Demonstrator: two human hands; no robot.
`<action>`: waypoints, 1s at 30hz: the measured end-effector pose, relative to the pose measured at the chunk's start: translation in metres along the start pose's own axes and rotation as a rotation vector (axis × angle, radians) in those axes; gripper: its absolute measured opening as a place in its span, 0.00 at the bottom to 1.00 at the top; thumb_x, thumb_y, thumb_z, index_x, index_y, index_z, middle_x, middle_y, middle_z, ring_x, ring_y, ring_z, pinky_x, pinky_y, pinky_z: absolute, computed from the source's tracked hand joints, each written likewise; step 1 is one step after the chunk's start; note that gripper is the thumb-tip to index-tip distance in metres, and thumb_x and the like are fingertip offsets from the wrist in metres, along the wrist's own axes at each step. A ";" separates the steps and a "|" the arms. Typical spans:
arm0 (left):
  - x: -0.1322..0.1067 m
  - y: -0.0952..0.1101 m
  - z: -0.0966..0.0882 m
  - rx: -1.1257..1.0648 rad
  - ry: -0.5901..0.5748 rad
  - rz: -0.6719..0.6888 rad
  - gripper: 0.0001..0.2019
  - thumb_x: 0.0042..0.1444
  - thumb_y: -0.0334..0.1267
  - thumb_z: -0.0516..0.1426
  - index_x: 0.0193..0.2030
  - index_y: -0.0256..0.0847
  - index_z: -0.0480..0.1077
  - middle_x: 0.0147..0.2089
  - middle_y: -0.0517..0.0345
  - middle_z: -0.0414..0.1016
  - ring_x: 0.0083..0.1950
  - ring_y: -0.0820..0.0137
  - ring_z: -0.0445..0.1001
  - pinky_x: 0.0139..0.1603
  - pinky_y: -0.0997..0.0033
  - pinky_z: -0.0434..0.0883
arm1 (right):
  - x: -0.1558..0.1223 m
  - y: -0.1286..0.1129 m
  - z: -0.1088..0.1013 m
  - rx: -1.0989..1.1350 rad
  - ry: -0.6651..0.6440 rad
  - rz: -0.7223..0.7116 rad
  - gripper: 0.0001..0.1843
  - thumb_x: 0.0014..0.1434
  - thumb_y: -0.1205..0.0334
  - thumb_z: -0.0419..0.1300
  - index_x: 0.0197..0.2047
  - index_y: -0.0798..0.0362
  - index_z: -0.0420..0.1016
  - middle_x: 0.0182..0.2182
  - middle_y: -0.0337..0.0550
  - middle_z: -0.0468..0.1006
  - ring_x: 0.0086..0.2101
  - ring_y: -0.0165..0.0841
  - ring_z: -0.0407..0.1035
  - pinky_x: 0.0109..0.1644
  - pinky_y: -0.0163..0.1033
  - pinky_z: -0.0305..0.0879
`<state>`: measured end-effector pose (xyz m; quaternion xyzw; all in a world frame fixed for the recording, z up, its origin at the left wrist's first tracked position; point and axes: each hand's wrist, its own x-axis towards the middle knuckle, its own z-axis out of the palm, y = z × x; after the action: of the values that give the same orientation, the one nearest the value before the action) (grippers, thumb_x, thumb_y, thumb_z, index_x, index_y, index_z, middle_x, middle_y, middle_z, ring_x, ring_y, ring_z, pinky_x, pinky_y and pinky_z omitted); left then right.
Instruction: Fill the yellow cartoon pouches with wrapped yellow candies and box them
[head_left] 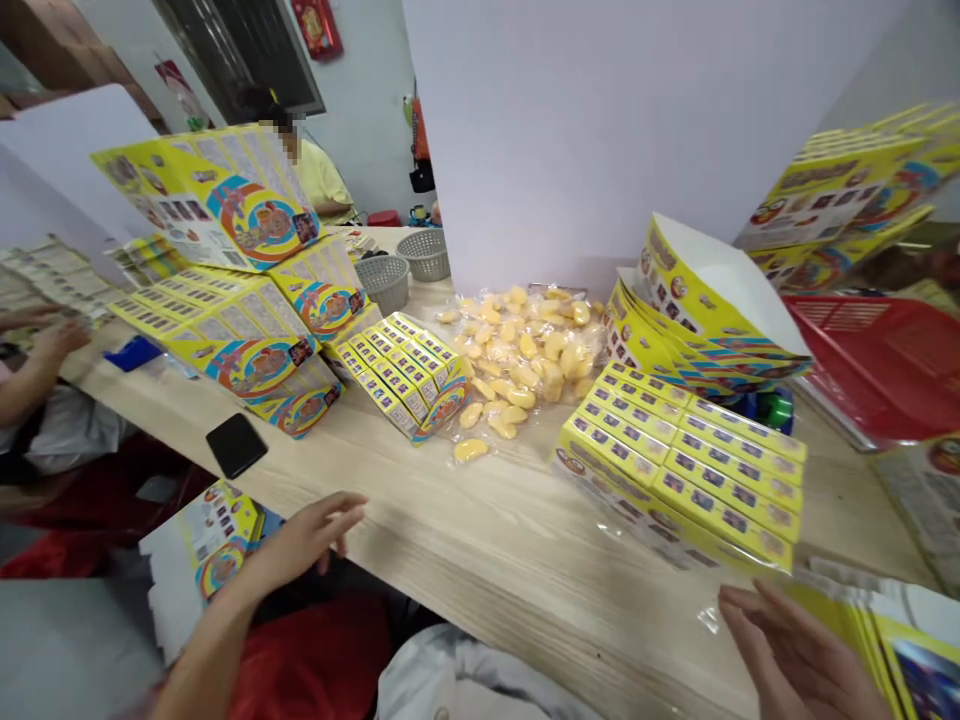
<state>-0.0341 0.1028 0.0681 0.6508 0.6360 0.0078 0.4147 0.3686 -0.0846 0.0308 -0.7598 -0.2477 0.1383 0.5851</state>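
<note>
My left hand (pixel 315 535) hovers at the table's near edge, fingers loosely stretched and holding nothing. Below and left of it lies a stack of flattened yellow cartons (pixel 217 540). At the lower right my right hand (pixel 799 650) is partly cut off by the frame, its fingers apart and nothing visible in them. It is beside a pile of yellow printed sheets or cartons (pixel 862 640), just in front of a display box (pixel 675 470) packed with small yellow boxes. A heap of individually wrapped yellow pieces (pixel 525 345) lies mid-table, with one wrapped piece (pixel 471 450) apart from it.
A smaller box group (pixel 405 375) and stacked full display boxes (pixel 247 330) stand left. A black phone (pixel 236 445) lies near the edge. Grey baskets (pixel 384 280), nested yellow trays (pixel 697 300), a red crate (pixel 885 350) and a white partition (pixel 600 130) surround the heap. Other people sit left and behind.
</note>
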 end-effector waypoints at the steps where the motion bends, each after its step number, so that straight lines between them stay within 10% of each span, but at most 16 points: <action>1: 0.008 0.024 0.013 -0.124 -0.004 0.104 0.27 0.54 0.58 0.47 0.51 0.40 0.66 0.42 0.51 0.75 0.34 0.65 0.74 0.29 0.68 0.70 | 0.000 -0.001 0.002 0.025 0.009 0.021 0.24 0.43 0.49 0.66 0.41 0.53 0.71 0.31 0.44 0.76 0.32 0.38 0.71 0.35 0.42 0.67; 6: 0.062 0.131 0.094 -0.507 -0.185 0.473 0.33 0.50 0.62 0.50 0.55 0.40 0.64 0.59 0.45 0.66 0.58 0.61 0.64 0.57 0.61 0.62 | 0.001 -0.005 0.007 0.124 0.002 -0.010 0.22 0.46 0.55 0.65 0.44 0.52 0.69 0.32 0.43 0.74 0.31 0.33 0.70 0.32 0.37 0.66; 11: 0.088 0.182 0.127 -0.608 -0.538 0.507 0.28 0.51 0.59 0.51 0.46 0.37 0.71 0.42 0.48 0.76 0.40 0.67 0.74 0.44 0.65 0.68 | -0.001 -0.010 0.009 0.178 0.052 -0.048 0.28 0.47 0.60 0.65 0.52 0.48 0.63 0.48 0.49 0.70 0.27 0.27 0.68 0.31 0.36 0.66; 15: 0.088 0.192 0.127 -0.494 -0.501 0.517 0.13 0.47 0.47 0.60 0.29 0.36 0.72 0.26 0.61 0.72 0.27 0.76 0.68 0.33 0.75 0.64 | -0.003 -0.007 0.013 0.211 0.179 -0.024 0.34 0.45 0.60 0.66 0.55 0.46 0.60 0.52 0.48 0.67 0.27 0.25 0.68 0.36 0.37 0.67; 21: 0.096 0.192 0.134 -0.394 -0.418 0.550 0.12 0.48 0.44 0.58 0.23 0.37 0.68 0.20 0.65 0.66 0.25 0.77 0.64 0.30 0.76 0.61 | 0.000 0.010 0.014 0.103 0.075 0.214 0.16 0.48 0.51 0.62 0.35 0.54 0.74 0.22 0.40 0.75 0.26 0.33 0.70 0.33 0.39 0.67; 30: 0.125 0.192 0.160 -0.353 -0.260 0.659 0.12 0.51 0.45 0.53 0.27 0.38 0.69 0.26 0.61 0.70 0.29 0.73 0.66 0.32 0.74 0.63 | 0.024 0.038 0.026 -0.070 0.111 0.061 0.14 0.49 0.50 0.60 0.29 0.53 0.75 0.27 0.43 0.79 0.31 0.37 0.72 0.40 0.42 0.66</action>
<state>0.2335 0.1519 0.0039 0.7344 0.3240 0.1672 0.5725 0.3841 -0.0571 -0.0109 -0.7934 -0.1962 0.1048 0.5666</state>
